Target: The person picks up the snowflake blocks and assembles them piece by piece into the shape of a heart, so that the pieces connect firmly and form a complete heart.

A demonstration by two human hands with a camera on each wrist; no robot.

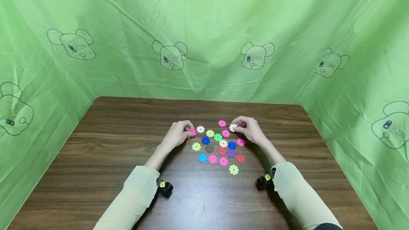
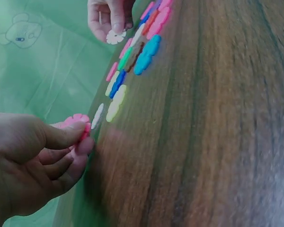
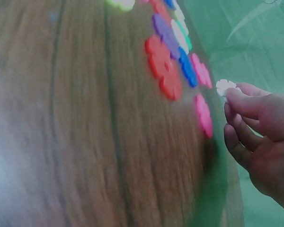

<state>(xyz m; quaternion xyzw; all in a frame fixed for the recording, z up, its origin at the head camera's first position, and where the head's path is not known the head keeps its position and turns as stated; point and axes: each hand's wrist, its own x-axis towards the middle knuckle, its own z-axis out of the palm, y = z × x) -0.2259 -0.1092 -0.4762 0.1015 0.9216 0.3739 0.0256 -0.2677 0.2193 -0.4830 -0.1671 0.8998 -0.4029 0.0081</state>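
My left hand (image 1: pixel 175 135) pinches a pink notched plastic disc (image 1: pixel 192 131) between thumb and fingers, at the left of a group of such discs. In the left wrist view this pink disc (image 2: pixel 77 119) stands tilted under the thumb. My right hand (image 1: pixel 251 130) pinches a white notched disc (image 1: pixel 232 127) at the group's far right side. The right wrist view has that white disc (image 3: pixel 224 87) at the thumb tip, off the tabletop. Lying close to the left hand is another white disc (image 1: pixel 200 129); a pink disc (image 1: pixel 240 142) lies below the right hand.
Several flower-shaped discs lie flat between the hands on the brown wooden table (image 1: pixel 105 159), among them a green one (image 1: pixel 218 137), a light blue one (image 1: pixel 202 158) and a yellow one (image 1: pixel 234 169) nearest the front. Green cloth (image 1: pixel 211 17) hangs behind the table and along both sides.
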